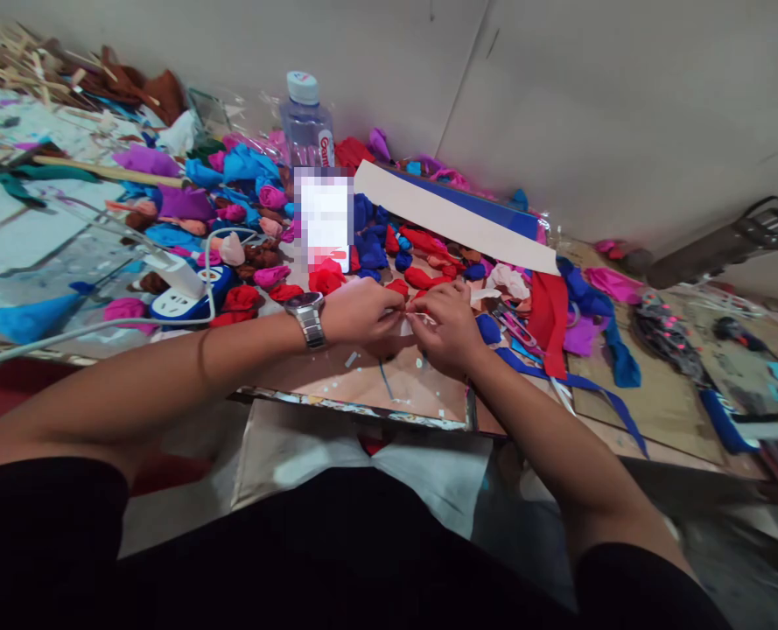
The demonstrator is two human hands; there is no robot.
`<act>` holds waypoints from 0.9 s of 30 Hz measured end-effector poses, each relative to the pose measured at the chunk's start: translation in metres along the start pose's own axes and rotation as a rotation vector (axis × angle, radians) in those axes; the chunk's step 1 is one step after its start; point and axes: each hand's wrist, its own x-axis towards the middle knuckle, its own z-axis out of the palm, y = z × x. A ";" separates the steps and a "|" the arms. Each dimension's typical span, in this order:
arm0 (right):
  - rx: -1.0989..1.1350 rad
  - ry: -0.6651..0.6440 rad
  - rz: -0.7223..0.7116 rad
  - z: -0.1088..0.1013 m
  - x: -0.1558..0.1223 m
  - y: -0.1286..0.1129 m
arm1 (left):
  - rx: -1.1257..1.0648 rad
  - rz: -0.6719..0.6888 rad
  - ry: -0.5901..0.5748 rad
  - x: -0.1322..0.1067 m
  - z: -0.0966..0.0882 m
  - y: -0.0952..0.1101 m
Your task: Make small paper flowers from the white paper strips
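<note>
Over the front of the table my left hand (366, 311), a metal watch (308, 318) on its wrist, meets my right hand (451, 325) fingertip to fingertip. Both are closed in a pinch on a small whitish strip (405, 327), mostly hidden by the fingers; its material is not clear. Red crumpled pieces (327, 276) of crepe-like material lie just beyond my left hand. To the right of my right hand are scissors (515, 325) with a pink handle, a wide red strip (549, 324) and a long blue ribbon-like strip (599, 392).
A lit phone (326, 219) leans before a plastic bottle (306, 122). Behind the heap lies a long pale board (454, 219). To the left are a blue-and-white power strip (192, 293), its white cable (100, 337) and pliers (21, 182). A dark metal arm (723, 241) juts in from the right.
</note>
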 end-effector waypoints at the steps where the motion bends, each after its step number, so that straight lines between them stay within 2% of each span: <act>1: 0.002 -0.002 0.008 0.000 0.000 0.000 | 0.033 0.011 -0.006 0.000 0.001 0.000; 6: 0.011 -0.050 0.019 0.000 0.001 -0.001 | 0.092 0.061 -0.049 -0.001 0.001 0.002; 11: 0.022 -0.049 0.003 0.000 0.000 -0.001 | 0.097 0.029 -0.084 -0.002 0.000 0.007; 18: -0.001 0.012 -0.012 -0.002 -0.002 0.000 | 0.109 0.022 -0.048 0.001 0.001 -0.001; 23: -0.016 -0.003 -0.012 0.000 -0.001 0.002 | 0.003 0.055 -0.007 0.000 0.003 -0.004; 27: -0.020 -0.007 -0.006 0.000 -0.001 0.003 | -0.015 0.021 -0.019 0.000 -0.001 -0.003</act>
